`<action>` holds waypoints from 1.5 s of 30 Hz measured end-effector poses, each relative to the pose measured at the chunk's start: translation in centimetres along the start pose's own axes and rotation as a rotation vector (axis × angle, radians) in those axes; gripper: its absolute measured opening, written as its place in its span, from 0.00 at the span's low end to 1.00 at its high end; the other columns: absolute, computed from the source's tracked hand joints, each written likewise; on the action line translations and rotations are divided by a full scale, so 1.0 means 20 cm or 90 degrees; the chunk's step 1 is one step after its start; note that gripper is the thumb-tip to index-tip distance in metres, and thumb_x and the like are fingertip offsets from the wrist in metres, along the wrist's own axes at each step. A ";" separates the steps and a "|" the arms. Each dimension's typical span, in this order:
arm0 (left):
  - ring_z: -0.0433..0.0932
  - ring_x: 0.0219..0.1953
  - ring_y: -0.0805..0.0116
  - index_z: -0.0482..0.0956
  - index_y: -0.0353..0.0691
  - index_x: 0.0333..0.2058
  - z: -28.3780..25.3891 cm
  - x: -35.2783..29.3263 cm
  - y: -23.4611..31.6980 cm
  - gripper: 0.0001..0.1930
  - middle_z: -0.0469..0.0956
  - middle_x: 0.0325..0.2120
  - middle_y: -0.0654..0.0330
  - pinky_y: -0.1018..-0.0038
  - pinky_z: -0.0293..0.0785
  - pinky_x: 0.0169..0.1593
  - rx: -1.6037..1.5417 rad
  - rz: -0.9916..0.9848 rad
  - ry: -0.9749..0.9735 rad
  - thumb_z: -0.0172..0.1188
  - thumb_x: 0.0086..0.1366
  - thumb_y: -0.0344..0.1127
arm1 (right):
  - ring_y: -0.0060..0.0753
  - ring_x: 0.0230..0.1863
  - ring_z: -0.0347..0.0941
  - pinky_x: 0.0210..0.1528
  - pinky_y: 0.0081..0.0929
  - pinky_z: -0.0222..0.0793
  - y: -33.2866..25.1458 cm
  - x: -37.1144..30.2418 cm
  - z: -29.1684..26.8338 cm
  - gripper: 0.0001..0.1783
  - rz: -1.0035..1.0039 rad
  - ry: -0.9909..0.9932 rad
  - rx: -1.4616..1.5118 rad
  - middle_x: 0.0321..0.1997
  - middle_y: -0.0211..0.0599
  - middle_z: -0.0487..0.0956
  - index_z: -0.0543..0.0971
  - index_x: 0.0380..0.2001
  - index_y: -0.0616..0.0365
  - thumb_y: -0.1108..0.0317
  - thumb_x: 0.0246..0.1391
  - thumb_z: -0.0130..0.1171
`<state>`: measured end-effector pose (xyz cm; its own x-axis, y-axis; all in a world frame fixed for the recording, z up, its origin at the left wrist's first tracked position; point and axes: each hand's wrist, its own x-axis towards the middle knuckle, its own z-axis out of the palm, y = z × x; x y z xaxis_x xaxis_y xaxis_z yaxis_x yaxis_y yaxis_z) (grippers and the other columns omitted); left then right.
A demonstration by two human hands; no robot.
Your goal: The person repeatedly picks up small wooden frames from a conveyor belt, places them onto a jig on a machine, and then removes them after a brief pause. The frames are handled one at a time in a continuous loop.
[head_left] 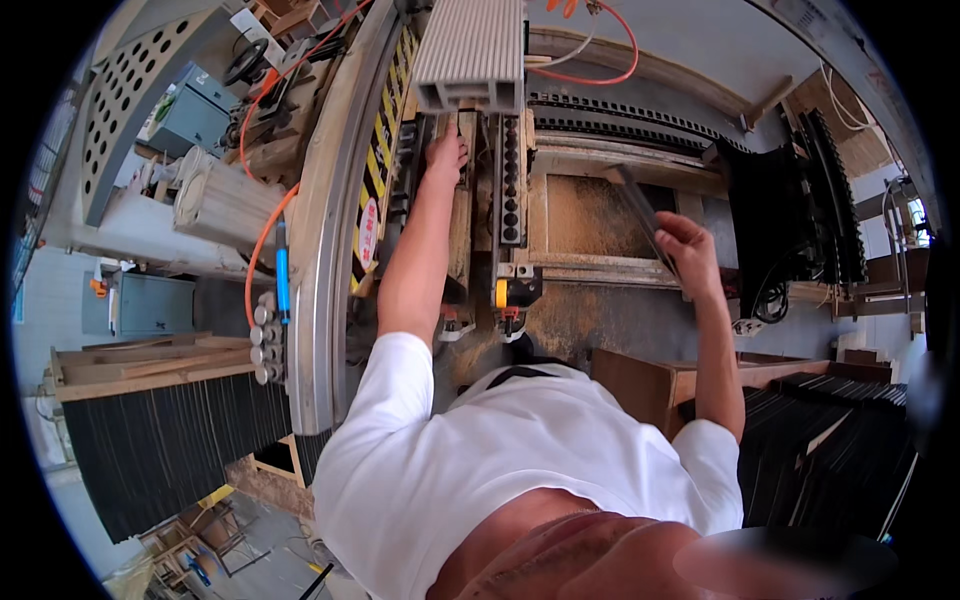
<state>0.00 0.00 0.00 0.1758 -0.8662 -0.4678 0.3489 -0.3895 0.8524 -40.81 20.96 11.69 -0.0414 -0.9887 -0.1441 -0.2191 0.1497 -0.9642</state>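
My left hand point(449, 152) reaches forward into the machine, just below the near end of a grey ribbed beam point(468, 55). Its fingers look loosely apart against a dusty rail, with the tips partly hidden beneath the beam; I see nothing in them. Off to the right, my right hand point(688, 250) is closed on a thin dark slat point(643, 208), held at a slant, its far end pale brown. The slat hangs over the machine's wooden frame point(640, 272) and a sawdust-covered panel point(590, 215). Between my hands runs a black rail with round holes point(510, 185).
A metal guard with yellow-black stripes point(385, 130) flanks my left arm. An orange hose point(262, 245) hangs farther left. Black panels stand stacked at the left point(170, 440) and lower right point(800, 440). A wooden box point(640, 385) stands near my right elbow.
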 end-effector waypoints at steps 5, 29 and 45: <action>0.75 0.43 0.58 0.68 0.46 0.50 0.13 0.40 0.07 0.23 0.74 0.46 0.52 0.60 0.75 0.41 -0.221 0.041 0.056 0.45 0.66 0.55 | 0.20 0.35 0.71 0.39 0.19 0.68 -0.21 0.06 0.19 0.16 -0.075 -0.033 -0.105 0.35 0.32 0.80 0.78 0.45 0.62 0.75 0.51 0.60; 0.75 0.28 0.77 0.76 0.41 0.36 -0.57 -2.12 -0.82 0.10 0.77 0.27 0.66 0.80 0.72 0.33 -0.260 0.040 0.281 0.59 0.63 0.41 | 0.36 0.42 0.72 0.45 0.34 0.61 -0.19 0.91 1.60 0.21 -0.742 -0.159 -0.680 0.37 0.34 0.81 0.79 0.43 0.49 0.76 0.43 0.54; 0.74 0.25 0.75 0.74 0.42 0.33 -0.90 -2.22 -1.16 0.08 0.75 0.24 0.66 0.79 0.70 0.28 -0.427 0.080 0.563 0.59 0.62 0.40 | 0.42 0.39 0.73 0.43 0.41 0.60 -0.28 1.49 1.78 0.15 -0.700 -0.120 -0.803 0.27 0.39 0.80 0.75 0.39 0.49 0.73 0.47 0.48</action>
<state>0.73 53.04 -3.19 0.7451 -0.2559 -0.6159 0.6613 0.1645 0.7318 -6.10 -9.58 4.87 0.7401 -0.5940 0.3154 -0.6548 -0.7434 0.1364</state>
